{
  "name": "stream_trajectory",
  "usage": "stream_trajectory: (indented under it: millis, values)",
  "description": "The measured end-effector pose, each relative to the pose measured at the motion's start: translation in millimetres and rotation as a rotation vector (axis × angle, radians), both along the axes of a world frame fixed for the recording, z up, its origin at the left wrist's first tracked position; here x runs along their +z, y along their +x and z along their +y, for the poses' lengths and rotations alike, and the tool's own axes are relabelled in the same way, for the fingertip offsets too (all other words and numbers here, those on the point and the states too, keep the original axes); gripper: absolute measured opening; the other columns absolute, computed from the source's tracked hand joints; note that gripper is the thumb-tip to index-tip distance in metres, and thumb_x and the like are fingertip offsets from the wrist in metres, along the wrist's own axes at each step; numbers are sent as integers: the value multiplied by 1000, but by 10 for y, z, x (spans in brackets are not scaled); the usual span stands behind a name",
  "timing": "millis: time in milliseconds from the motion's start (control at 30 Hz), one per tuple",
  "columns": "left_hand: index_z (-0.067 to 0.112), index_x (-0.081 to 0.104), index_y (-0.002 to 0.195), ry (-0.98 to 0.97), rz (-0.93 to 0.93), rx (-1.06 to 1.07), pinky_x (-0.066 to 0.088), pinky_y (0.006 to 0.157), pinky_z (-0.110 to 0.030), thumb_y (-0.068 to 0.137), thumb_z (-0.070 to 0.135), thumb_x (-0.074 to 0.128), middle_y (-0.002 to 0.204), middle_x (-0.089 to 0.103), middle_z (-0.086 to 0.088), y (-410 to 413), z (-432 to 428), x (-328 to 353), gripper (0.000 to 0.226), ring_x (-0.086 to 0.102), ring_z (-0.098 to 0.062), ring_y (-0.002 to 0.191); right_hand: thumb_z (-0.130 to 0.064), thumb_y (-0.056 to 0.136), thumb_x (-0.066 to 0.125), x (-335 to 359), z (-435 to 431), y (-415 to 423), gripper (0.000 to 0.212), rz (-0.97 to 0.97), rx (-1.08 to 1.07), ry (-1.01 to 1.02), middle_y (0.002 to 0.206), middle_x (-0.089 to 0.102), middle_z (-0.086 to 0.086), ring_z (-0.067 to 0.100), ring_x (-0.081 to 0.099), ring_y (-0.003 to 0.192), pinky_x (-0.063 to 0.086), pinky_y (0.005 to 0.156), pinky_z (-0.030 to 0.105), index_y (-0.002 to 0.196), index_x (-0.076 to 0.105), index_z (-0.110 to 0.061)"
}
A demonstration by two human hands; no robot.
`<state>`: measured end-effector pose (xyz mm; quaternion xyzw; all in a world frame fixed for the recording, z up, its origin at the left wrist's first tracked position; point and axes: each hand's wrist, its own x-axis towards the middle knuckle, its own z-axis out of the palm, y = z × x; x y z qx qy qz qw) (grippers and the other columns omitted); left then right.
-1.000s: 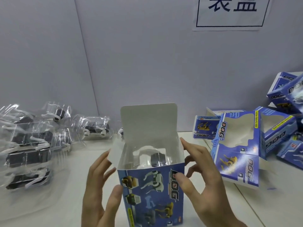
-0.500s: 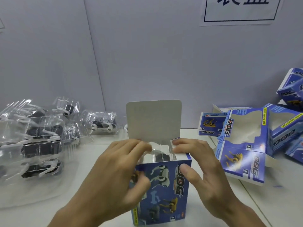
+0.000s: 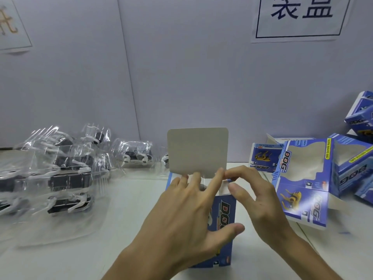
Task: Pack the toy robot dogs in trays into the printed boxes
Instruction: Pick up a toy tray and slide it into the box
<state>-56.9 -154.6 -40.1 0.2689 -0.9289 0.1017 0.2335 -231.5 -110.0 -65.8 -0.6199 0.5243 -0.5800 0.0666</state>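
A blue printed box point(image 3: 224, 215) stands upright at the middle of the table, its grey lid flap point(image 3: 197, 152) still up. My left hand point(image 3: 181, 219) lies across the box's open top with straight fingers pressing down, thumb on the front face. My right hand point(image 3: 260, 201) curls over the box's upper right corner, index finger and thumb pinching the small side flap. The toy dog inside is hidden by my hands. More black-and-white toy robot dogs in clear trays point(image 3: 66, 178) are piled at the left.
One more clear tray with a dog point(image 3: 135, 155) lies by the back wall. Several empty blue window boxes point(image 3: 302, 184) lie and stand at the right. The white table point(image 3: 129, 209) ends at grey partition walls.
Both hands moved from the box's sides up onto its top. The left side flap went down under my left hand, which now covers the opening; my right hand closed on the right flap.
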Motion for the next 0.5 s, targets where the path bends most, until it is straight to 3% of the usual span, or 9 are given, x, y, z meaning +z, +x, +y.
stream_trajectory:
  millis: [67, 100, 200, 300, 367, 433, 500]
  values:
    - [38, -5, 156, 8, -42, 29, 31, 108, -32, 74, 92, 13, 150, 37, -4, -35, 6, -14, 100, 38, -24, 133, -35, 92, 51, 49, -6, -61, 21, -114, 74, 9, 98, 72, -7, 11, 64, 98, 48, 87, 22, 105, 62, -22]
    - [38, -1, 156, 2, -57, 40, 31, 110, -34, 73, 92, 12, 152, 37, -5, -51, 9, -11, 100, 38, -24, 134, -30, 93, 50, 86, -17, -112, 20, -170, 108, 35, 96, 75, -4, 10, 65, 94, 48, 85, 19, 107, 59, -20]
    - [38, 14, 153, -29, -60, 54, 39, 102, -35, 72, 92, 11, 145, 47, -4, -85, 0, 8, 98, 44, -24, 128, -13, 101, 51, 248, -97, -221, 11, -214, 108, 97, 86, 77, 3, 10, 65, 80, 47, 78, 15, 105, 61, -12]
    - [42, 18, 148, -1, -77, 82, 40, 98, -33, 69, 91, 18, 147, 45, -3, -91, 0, 31, 93, 46, -24, 126, 0, 101, 46, 536, -275, -284, 22, -301, -33, -38, 81, 73, 8, 8, 63, 69, 50, 69, 19, 92, 65, -7]
    - [47, 12, 147, 56, -107, 97, 37, 103, -35, 68, 93, 22, 163, 18, -6, -95, 14, 30, 92, 42, -28, 131, -11, 105, 41, 841, -462, -349, 28, -360, -18, -18, 81, 72, 5, 12, 62, 67, 51, 70, 26, 92, 66, -11]
    - [50, 9, 144, 89, -122, 112, 40, 98, -35, 67, 94, 26, 165, -15, -3, -102, 23, 32, 91, 44, -28, 129, -29, 108, 35, 1163, -691, -416, 38, -395, 132, 192, 82, 73, 4, 14, 60, 62, 48, 68, 29, 97, 67, -13]
    - [52, 7, 144, 100, -123, 117, 41, 93, -34, 66, 95, 29, 161, -31, 1, -113, 24, 44, 91, 45, -27, 126, -49, 107, 29, 1458, -899, -391, 54, -270, 284, 474, 84, 72, 6, 16, 57, 61, 44, 65, 29, 100, 69, -13]
